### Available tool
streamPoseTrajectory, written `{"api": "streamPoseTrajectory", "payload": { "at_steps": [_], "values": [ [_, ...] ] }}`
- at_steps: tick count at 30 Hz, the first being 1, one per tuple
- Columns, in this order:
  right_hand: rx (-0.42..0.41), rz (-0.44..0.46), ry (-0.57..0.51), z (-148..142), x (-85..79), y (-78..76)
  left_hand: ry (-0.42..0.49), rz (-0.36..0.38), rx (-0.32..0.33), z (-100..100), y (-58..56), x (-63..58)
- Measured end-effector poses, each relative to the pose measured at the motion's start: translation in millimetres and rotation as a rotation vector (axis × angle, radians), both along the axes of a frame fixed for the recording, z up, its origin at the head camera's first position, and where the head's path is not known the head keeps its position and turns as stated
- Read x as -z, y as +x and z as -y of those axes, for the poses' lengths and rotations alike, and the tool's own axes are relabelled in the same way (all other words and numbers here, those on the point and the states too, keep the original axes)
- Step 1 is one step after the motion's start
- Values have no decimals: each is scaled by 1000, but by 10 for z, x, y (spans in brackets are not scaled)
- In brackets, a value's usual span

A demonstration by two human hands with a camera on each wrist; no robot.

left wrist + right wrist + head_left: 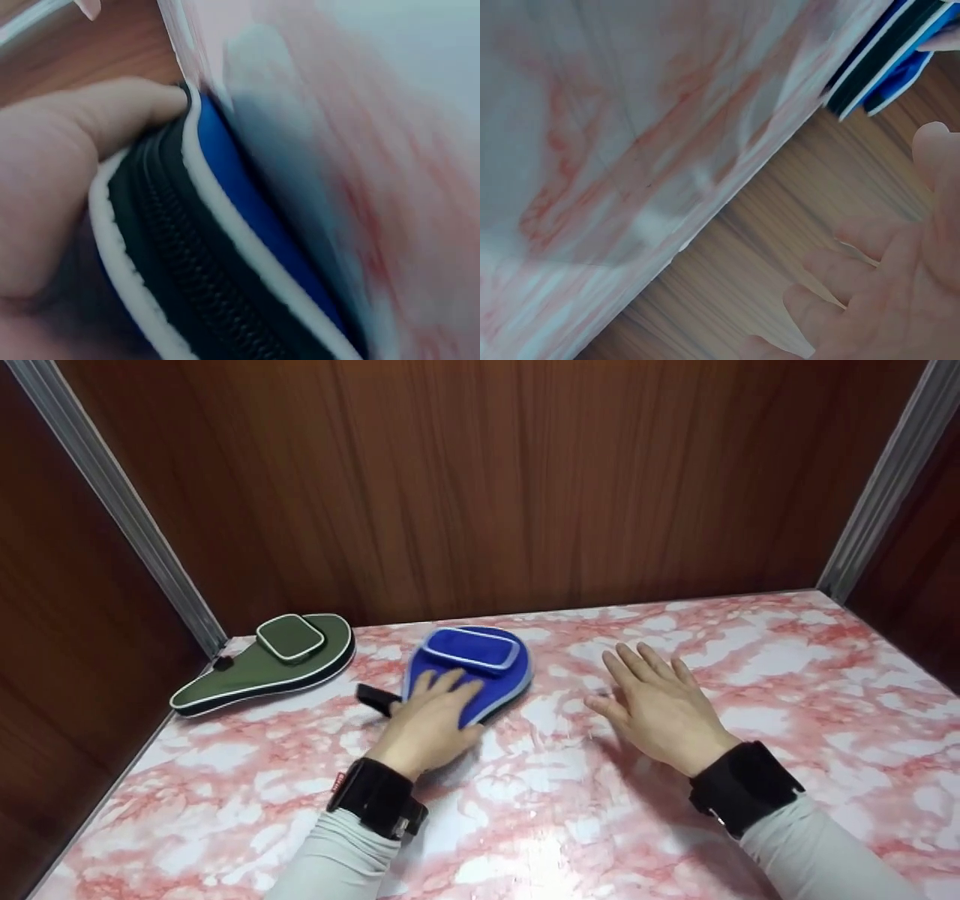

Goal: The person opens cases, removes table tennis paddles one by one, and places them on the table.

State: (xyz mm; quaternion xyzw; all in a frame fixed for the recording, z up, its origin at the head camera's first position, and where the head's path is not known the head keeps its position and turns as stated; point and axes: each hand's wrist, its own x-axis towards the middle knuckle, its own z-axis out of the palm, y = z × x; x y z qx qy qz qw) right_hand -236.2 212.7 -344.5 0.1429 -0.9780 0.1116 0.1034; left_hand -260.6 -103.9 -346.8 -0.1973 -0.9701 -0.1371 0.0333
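A blue table tennis paddle case with light piping and a raised pocket lies in the middle of the table, its round end toward the back wall. Across its narrower part lies my left hand, gripping it, fingers spread over the top. In the left wrist view the thumb presses the case's side by the black zipper. A black strap sticks out to the left. My right hand hovers palm down to the right, fingers straight, holding nothing.
A green paddle case with white piping lies at the back left, near the corner. Brown wood-grain panels stand behind and at both sides of the red-and-white marbled table.
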Motion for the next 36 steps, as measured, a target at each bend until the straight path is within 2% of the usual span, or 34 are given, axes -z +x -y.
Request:
{"api": "streamPoseTrajectory", "payload": {
  "at_steps": [4,8,13,20,25,27,30,33,36],
  "values": [
    [5,2,1,-18,19,3,15,6,144,-90,42,9],
    [0,-17,-7,-30,2,4,37,37,240,-145,67,-8],
    [-2,4,-24,-22,-1,20,63,75,331,-160,106,-11],
    [-15,7,-27,-18,-13,34,44,42,418,-221,158,-74],
    [-58,8,-24,-9,16,52,77,29,496,-225,154,-131],
    [-92,22,-21,3,40,59,96,27,489,-196,145,-140],
    [-137,47,-18,24,73,69,93,3,417,-164,155,-135],
    [-159,60,-16,42,89,87,51,-8,342,-160,184,-128],
    [-169,46,-6,57,90,116,5,-2,320,-179,208,-141]
  ]
}}
